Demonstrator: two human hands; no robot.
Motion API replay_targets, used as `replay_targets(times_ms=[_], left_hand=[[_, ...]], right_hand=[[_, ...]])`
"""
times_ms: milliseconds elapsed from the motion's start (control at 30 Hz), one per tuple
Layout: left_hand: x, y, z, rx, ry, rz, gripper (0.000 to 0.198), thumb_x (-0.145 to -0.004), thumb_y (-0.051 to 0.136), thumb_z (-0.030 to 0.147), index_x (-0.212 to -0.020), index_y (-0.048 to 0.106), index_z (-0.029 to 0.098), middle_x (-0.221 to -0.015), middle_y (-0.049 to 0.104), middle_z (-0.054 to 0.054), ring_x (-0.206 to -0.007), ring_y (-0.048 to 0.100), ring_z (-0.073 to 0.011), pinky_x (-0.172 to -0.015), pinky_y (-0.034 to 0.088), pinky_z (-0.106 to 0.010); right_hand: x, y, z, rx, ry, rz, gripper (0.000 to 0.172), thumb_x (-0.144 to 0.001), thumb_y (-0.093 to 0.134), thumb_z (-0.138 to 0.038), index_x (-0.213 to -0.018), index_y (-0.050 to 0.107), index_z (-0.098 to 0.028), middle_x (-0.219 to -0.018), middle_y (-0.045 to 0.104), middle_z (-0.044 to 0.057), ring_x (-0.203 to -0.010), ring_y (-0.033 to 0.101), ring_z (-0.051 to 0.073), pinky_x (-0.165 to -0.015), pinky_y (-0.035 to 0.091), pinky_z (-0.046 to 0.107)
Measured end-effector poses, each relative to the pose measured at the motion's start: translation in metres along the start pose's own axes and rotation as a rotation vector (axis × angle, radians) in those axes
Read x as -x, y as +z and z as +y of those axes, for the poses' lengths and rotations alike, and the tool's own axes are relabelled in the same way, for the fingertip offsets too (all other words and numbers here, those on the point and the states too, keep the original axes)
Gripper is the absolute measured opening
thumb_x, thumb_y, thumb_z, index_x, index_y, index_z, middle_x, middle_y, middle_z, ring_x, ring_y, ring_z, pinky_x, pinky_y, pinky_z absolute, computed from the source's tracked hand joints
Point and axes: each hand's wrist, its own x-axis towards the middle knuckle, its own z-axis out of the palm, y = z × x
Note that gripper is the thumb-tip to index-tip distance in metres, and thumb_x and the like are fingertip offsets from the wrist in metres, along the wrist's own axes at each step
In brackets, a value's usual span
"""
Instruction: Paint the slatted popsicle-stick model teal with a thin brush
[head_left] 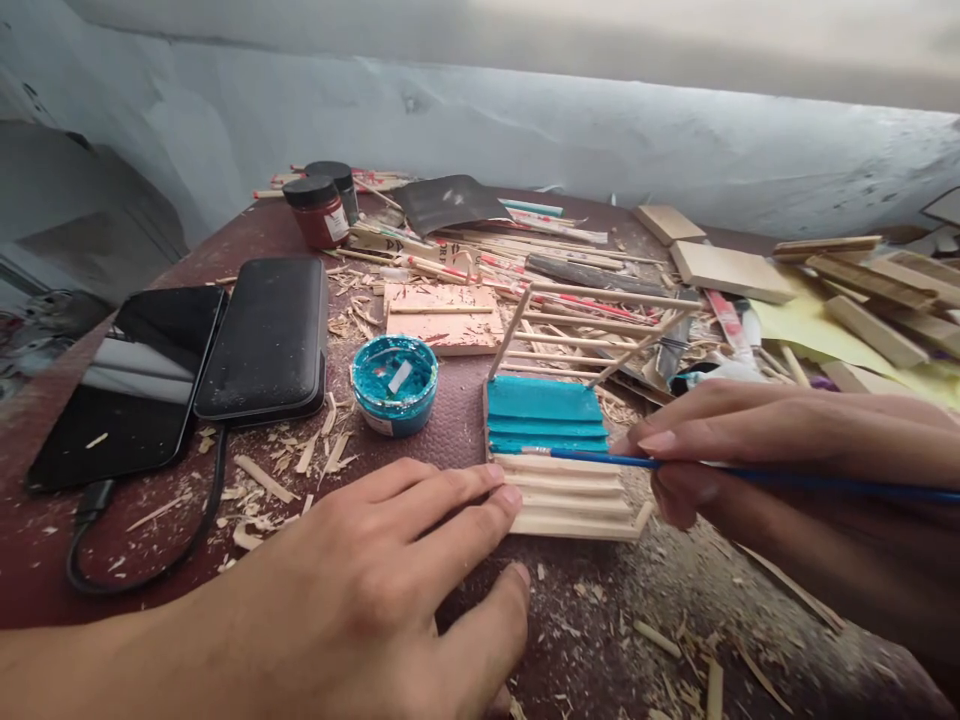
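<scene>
A small wooden model [570,495] with stepped ridges stands on the table; its upper steps are painted turquoise and its lower steps are bare wood. Thin sticks form a frame [600,295] at its far end. The stretched index and middle fingertips of my left hand [390,570] rest on the model's left edge, with the thumb spread apart near its front. Pinched in my right hand [765,460] is a thin blue paintbrush [615,458], its tip touching the line between painted and bare steps. An open jar of turquoise paint [394,385] sits left of the model.
A phone [127,385] and a black power bank [262,340] with a cable lie at left. Behind are dark-lidded jars [319,212], a wooden block [442,318], sandpaper [450,203] and many sticks. Wood blocks [731,270] are piled at right. Shavings litter the table.
</scene>
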Motion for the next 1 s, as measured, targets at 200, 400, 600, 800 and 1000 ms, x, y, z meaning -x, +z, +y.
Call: replay_targets(times_ms=[200,400,600,800,1000], left_hand=[[0.0,0.001,-0.001,-0.002,-0.002,-0.011,0.029,-0.103,0.049,0.009,-0.103,0.078,0.016,-0.128,0.078,-0.014,-0.123,0.074,-0.0293,-0.099,0.064,-0.039],[0.0,0.003,0.0,0.006,-0.001,-0.002,0.027,-0.104,0.05,0.01,-0.102,0.076,0.016,-0.126,0.078,-0.012,-0.122,0.073,-0.0275,-0.101,0.064,-0.038],[0.002,0.006,0.002,-0.026,-0.019,0.032,0.02,-0.103,0.055,0.012,-0.1,0.075,0.017,-0.119,0.079,-0.012,-0.113,0.073,-0.0264,-0.089,0.066,-0.034],[0.003,0.011,0.004,-0.038,-0.008,0.049,0.027,-0.105,0.048,0.008,-0.101,0.074,0.017,-0.117,0.08,-0.011,-0.111,0.074,-0.0269,-0.088,0.065,-0.036],[0.004,0.013,0.002,-0.007,-0.016,0.075,0.028,-0.108,0.049,0.011,-0.101,0.075,0.018,-0.114,0.08,-0.009,-0.112,0.073,-0.0243,-0.092,0.064,-0.034]], right_hand=[[-0.006,0.001,-0.007,-0.002,0.001,0.001,0.03,-0.086,0.07,-0.004,-0.099,0.077,-0.03,-0.081,0.083,0.0,-0.066,0.078,0.013,-0.058,0.063,0.021],[0.005,0.006,-0.002,0.026,0.104,0.12,0.026,-0.087,0.073,-0.013,-0.1,0.083,-0.034,-0.081,0.082,0.002,-0.066,0.076,0.018,-0.059,0.065,0.03],[0.009,0.008,0.001,0.001,0.117,0.148,0.023,-0.089,0.074,-0.017,-0.098,0.082,-0.036,-0.078,0.079,-0.001,-0.063,0.072,0.016,-0.061,0.064,0.031],[-0.001,0.009,-0.002,-0.031,0.193,0.077,0.026,-0.089,0.071,-0.01,-0.094,0.079,-0.034,-0.079,0.079,-0.003,-0.061,0.07,0.011,-0.056,0.059,0.026],[0.004,0.007,0.004,-0.097,0.258,0.136,0.026,-0.085,0.074,-0.012,-0.092,0.084,-0.036,-0.077,0.08,-0.001,-0.057,0.07,0.014,-0.049,0.058,0.029]])
